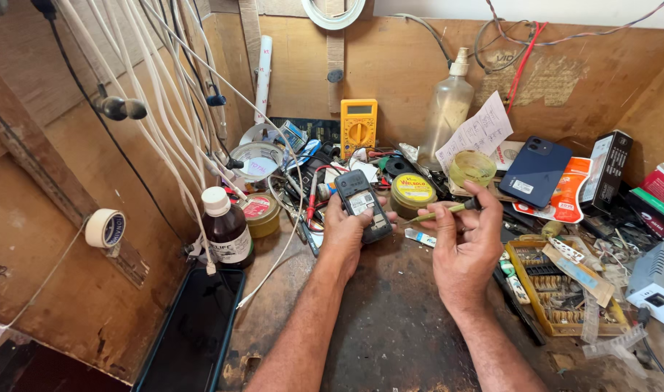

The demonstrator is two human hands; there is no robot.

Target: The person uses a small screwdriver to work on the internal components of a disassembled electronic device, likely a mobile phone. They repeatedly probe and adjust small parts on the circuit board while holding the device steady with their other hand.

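Note:
My left hand (344, 231) grips a small dark mobile phone (362, 203) with its back cover off, held upright over the workbench. A thin tool with a yellow-green handle (442, 211) is pinched in my right hand (468, 243), its tip pointing left toward the phone's lower right side. Just behind the phone sits a round yellow-lidded tin (413, 191). Whether the tool's tip touches the phone I cannot tell.
A brown bottle (226, 229), yellow multimeter (359, 125), clear spray bottle (449, 109), blue phone (537, 171) and a yellow parts tray (557, 290) crowd the bench. White cables (172, 123) hang at left. A dark tablet (190, 330) lies at front left.

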